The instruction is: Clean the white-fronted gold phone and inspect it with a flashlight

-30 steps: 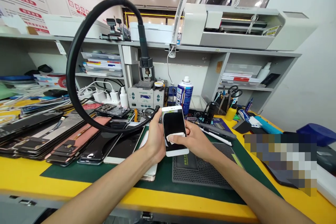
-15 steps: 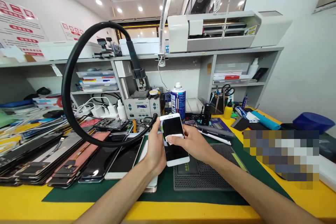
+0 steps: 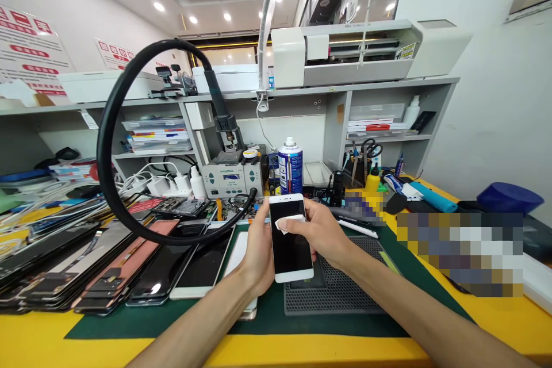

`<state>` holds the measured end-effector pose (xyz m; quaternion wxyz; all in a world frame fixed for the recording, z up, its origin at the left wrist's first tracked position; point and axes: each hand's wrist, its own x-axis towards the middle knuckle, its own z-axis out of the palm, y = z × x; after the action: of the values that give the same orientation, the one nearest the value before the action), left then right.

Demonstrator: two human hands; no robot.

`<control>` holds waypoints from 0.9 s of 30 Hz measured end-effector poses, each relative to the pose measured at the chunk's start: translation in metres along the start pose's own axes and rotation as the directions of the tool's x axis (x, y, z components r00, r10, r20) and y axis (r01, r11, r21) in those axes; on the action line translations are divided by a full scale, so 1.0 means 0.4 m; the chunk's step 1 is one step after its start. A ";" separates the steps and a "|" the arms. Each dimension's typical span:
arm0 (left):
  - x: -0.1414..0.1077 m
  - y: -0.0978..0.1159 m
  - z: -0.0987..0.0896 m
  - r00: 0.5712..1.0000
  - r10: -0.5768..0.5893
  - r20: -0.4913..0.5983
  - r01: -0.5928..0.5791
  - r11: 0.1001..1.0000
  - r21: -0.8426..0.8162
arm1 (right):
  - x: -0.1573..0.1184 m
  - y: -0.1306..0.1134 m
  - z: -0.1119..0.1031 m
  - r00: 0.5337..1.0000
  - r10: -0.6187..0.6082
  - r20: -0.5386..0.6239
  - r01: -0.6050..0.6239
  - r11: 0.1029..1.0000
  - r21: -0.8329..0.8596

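A white smartphone [image 3: 293,259] with a dark screen is held upright, tilted toward me, over the workbench. My left hand [image 3: 260,253] grips it along its left edge, with the fingers hidden behind it. My right hand [image 3: 321,230] presses a small white wipe [image 3: 283,226] against the upper part of the screen with the thumb; its other fingers go round the right edge and behind the phone. Below the phone lies a dark grey textured mat [image 3: 340,287] on a green work mat [image 3: 267,322].
Stacked phones and screens [image 3: 129,253] cover the left. A black hose [image 3: 103,144] loops beside the grey rework station [image 3: 230,177]. Behind the phone stands a blue spray can [image 3: 290,167]. Tools and a yellow bottle [image 3: 371,180] are at right, under a shelf [image 3: 328,91].
The phone and both hands appear slightly lower in view. My right thumb and the wipe have shifted a little to the right on the screen. The camera view has shifted slightly.
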<state>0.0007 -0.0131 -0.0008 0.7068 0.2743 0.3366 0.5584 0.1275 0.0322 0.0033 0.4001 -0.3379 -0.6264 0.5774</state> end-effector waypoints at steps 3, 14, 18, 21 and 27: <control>-0.004 0.000 0.002 0.998 -0.054 0.042 0.053 0.998 0.032 | 0.000 0.000 -0.007 0.999 0.039 0.009 -0.039 0.999 0.012; -0.002 -0.012 -0.011 0.982 -0.111 0.154 0.108 0.994 0.023 | -0.010 -0.010 -0.003 0.998 0.061 -0.024 -0.059 0.996 0.070; -0.001 -0.010 -0.010 0.983 -0.125 0.132 0.123 0.992 0.024 | -0.007 -0.001 -0.009 0.998 0.061 -0.012 -0.060 0.996 0.072; 0.000 -0.010 -0.010 0.985 -0.143 0.102 0.138 0.989 0.052 | -0.007 -0.002 -0.010 0.998 0.058 -0.019 -0.056 0.996 0.069; -0.001 -0.015 -0.013 0.973 -0.158 0.167 0.154 0.987 0.036 | -0.011 -0.013 -0.003 0.995 0.060 -0.078 -0.059 0.998 0.019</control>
<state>0.0002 -0.0149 -0.0087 0.7713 0.3015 0.3023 0.4720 0.1308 0.0282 0.0081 0.4099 -0.3754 -0.5952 0.5803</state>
